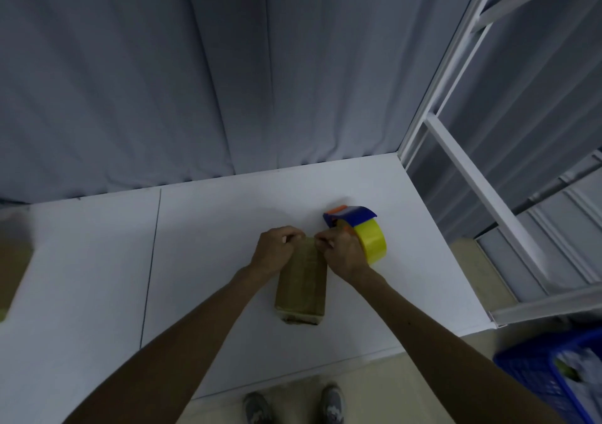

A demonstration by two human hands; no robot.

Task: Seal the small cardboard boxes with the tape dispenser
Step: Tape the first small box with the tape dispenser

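Forearms out over tabletop. Left hand, right hand pinching far end of small cardboard box. Tape dispenser parked just beyond right hand. Probably mid-seal, end unfinished.

Left hand and right hand cover the cardboard box's far end; we cannot see what lies beneath. Tape dispenser partly hidden behind the right. Blue basket, blurred, cropped at the corner.
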